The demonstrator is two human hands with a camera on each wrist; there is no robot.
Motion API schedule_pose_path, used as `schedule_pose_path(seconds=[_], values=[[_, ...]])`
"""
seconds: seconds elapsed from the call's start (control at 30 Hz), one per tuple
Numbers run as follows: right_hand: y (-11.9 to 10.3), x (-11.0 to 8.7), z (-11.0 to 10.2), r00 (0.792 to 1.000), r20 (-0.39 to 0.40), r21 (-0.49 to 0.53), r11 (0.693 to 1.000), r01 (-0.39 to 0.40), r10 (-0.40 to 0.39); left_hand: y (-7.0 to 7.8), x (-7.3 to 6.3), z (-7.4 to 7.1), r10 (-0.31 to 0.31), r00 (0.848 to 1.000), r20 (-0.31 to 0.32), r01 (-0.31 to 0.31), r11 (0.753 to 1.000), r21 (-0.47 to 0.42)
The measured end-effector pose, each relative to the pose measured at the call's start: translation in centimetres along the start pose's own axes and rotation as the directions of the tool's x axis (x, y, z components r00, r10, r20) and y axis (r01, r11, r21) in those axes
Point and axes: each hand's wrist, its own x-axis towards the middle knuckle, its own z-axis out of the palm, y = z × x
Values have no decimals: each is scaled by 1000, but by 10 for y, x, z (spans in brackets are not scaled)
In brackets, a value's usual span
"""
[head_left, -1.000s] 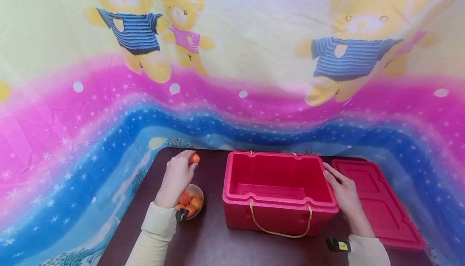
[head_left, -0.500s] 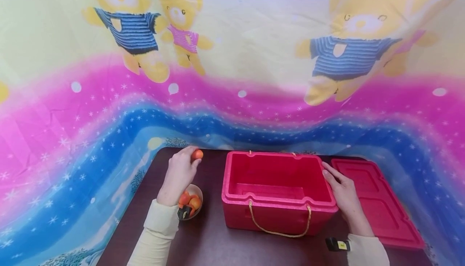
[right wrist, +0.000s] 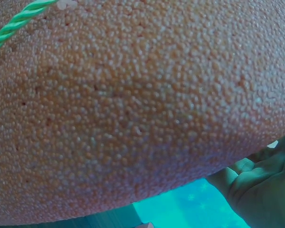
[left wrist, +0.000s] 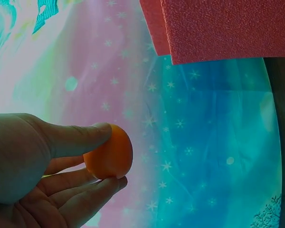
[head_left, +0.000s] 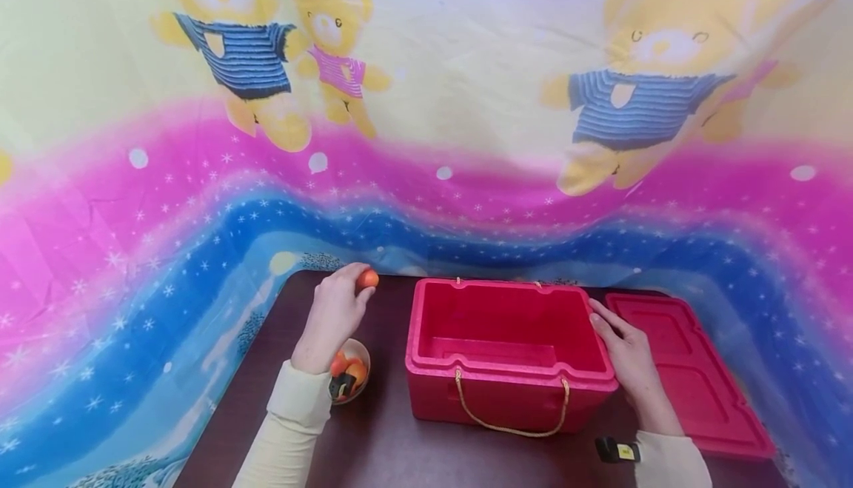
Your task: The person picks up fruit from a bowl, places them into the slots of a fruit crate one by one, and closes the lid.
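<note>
My left hand (head_left: 336, 314) pinches a small, smooth orange-red fruit (head_left: 367, 278) between thumb and fingers, above the table's far left part. In the left wrist view the rounded fruit (left wrist: 111, 154) shows between the thumb and the fingertips. A bowl (head_left: 367, 369) holding several similar fruits (head_left: 356, 371) stands below that wrist, partly hidden by the wrist camera. To the right is an uncovered red foam box (head_left: 493, 398) with rope handles. My right hand (head_left: 629, 351) rests with extended fingers against the box's right end; in the right wrist view the foam wall (right wrist: 133, 109) hides most of it.
A red foam lid (head_left: 700, 384) lies flat on the dark table (head_left: 373, 451), right of the box and partly behind my right hand. A rope handle (head_left: 496, 425) hangs down the box's near side. Behind the table hangs a bear-patterned cloth (head_left: 426, 199).
My left hand has moved a little right and away from me, carrying the fruit up from above the bowl's far side. The right hand stays at the box.
</note>
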Motion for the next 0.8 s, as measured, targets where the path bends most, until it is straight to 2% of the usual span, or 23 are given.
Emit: schedule_pose_path(seconds=[0.37, 0.8], values=[[0, 2, 1, 1000, -1, 32, 999, -9, 9, 6, 5, -1, 33, 999, -17, -32, 999, 28], [-2, -1, -1, 1000, 3, 15, 1000, -9, 9, 19, 11, -2, 36, 999, -9, -36, 999, 1]])
